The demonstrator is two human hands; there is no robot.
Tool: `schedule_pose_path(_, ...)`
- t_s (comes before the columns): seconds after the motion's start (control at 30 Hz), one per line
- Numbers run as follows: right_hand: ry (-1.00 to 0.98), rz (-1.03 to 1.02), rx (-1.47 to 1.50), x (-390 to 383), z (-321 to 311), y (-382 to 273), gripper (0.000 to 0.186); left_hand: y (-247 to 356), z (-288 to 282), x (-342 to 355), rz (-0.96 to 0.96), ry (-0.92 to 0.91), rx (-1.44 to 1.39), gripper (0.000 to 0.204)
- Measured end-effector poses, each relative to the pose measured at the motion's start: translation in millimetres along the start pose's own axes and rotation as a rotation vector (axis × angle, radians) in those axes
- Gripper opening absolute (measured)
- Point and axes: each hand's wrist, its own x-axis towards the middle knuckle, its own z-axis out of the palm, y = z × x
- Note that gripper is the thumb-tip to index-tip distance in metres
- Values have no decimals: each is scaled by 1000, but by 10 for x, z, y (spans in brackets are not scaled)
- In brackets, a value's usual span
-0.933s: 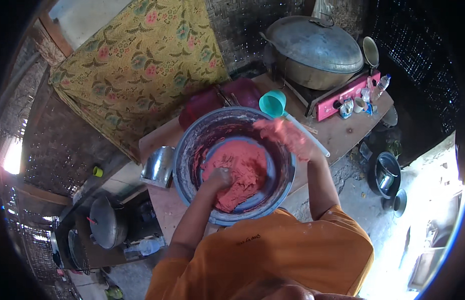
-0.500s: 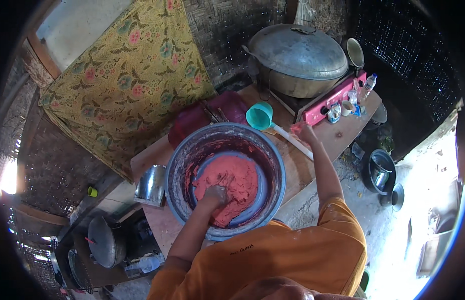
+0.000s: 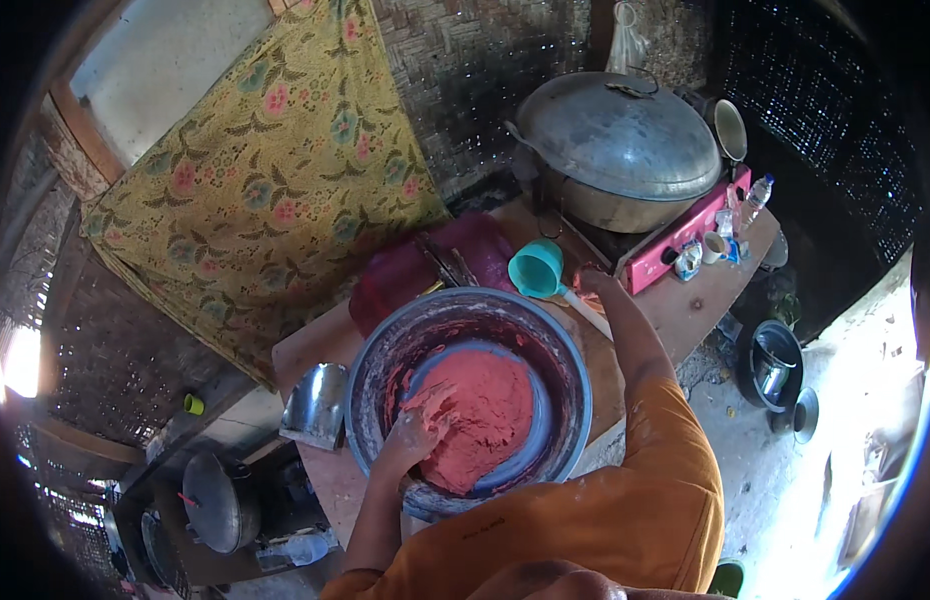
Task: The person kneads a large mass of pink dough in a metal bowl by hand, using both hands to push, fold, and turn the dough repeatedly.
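A mass of pink dough (image 3: pixel 490 410) lies in a deep blue-grey basin (image 3: pixel 575 440) whose inner wall is smeared pink and white. My left hand (image 3: pixel 413 432) is at the dough's left edge, its coated fingers curled into it. Beyond the basin rests a teal dipper (image 3: pixel 537 268) with a long pale handle (image 3: pixel 588 312). My right hand (image 3: pixel 593 284), pink on the fingertips, is beside that handle; whether it touches the handle, and how its fingers are set, cannot be made out.
A large lidded metal pot (image 3: pixel 625 140) sits on a pink-fronted stove (image 3: pixel 675 240), with cups and a bottle alongside. A shiny metal container (image 3: pixel 315 405) stands left of the basin. Behind are a dark pink tub (image 3: pixel 385 285) and a floral cloth (image 3: pixel 255 190).
My left hand has shifted from the dough's middle to its left edge, where the dough is now gathered. My right hand has moved left, nearer the basin and dipper. The whole view has shifted slightly.
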Motion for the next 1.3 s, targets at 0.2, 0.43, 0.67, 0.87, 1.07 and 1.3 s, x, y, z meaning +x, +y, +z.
schedule_pose_path(0.2,-147,187,170,4,-198,-371,28,-472,307,-162,-351,-19,-342,37)
schedule_pose_path(0.43,364,346,-69,-741,-292,-249,20,-1104,393,-154,-167,401,-285,53)
schedule_pose_path(0.67,744,-158,364,-1761,-1902,-1838,27,-490,-442,-274,-257,655,-1166,64)
schedule_pose_path(0.87,319,136,-86,-1308,-1594,-3196,21,-81,-1092,-594,-173,777,-1081,62)
schedule_pose_path(1.07,240,41,-44,-698,-928,-3600,19,-166,-1066,-932,-128,663,-1188,64)
schedule_pose_path(1.3,356,119,-54,-731,-1314,-3736,19,-307,-1234,-1024,-153,709,-1094,56)
